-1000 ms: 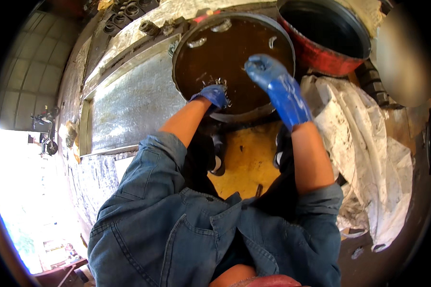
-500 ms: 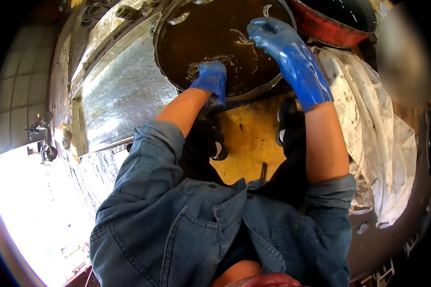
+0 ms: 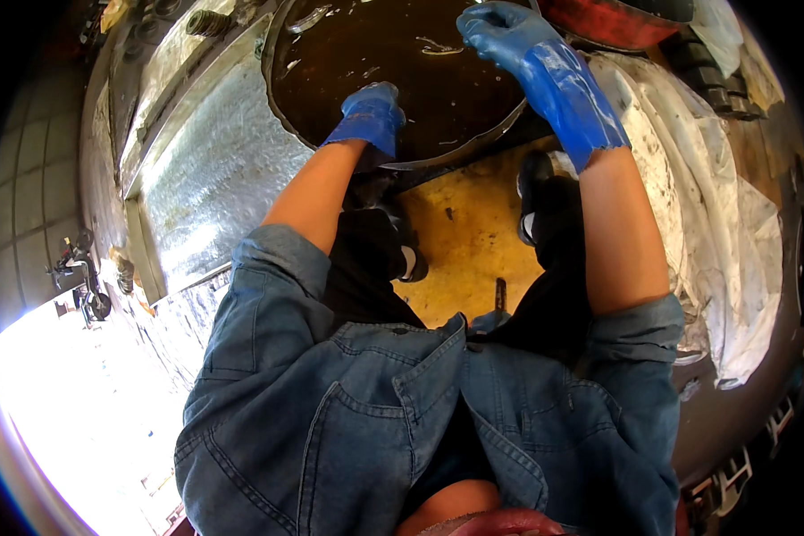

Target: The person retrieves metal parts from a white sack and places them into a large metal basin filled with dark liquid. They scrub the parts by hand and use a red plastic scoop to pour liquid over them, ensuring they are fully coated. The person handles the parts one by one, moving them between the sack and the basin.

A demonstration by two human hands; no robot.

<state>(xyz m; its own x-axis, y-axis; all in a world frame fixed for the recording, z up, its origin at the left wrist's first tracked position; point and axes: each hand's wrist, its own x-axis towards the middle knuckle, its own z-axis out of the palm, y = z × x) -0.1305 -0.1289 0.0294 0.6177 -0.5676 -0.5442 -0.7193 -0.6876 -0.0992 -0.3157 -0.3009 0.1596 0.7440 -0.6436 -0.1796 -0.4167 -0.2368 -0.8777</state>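
Note:
Both my hands wear blue rubber gloves over a large round tub (image 3: pixel 456 158) of dark brown liquid. My left hand (image 3: pixel 369 116) is closed just over the near-left part of the liquid; its folded fingers hide anything inside them. Farther off on the right, my right hand (image 3: pixel 509 34) is raised above the liquid near the rim, with its fingers curled in. What it grips, if anything, does not show. Near the far left rim, a pale curved piece (image 3: pixel 309 20) shows at the surface, and foam streaks (image 3: pixel 439 46) float between the hands.
A red round basin (image 3: pixel 609 25) stands behind the tub on the right. A stained white sheet (image 3: pixel 710 214) lies in folds beside my right arm. To the left leans a shiny metal panel (image 3: pixel 219 165). My feet stand on a yellow surface (image 3: pixel 460 237).
My left hand has come up, showing more of its closed fingers above the liquid. The right hand stays raised and curled near the rim. The whole view has shifted slightly.

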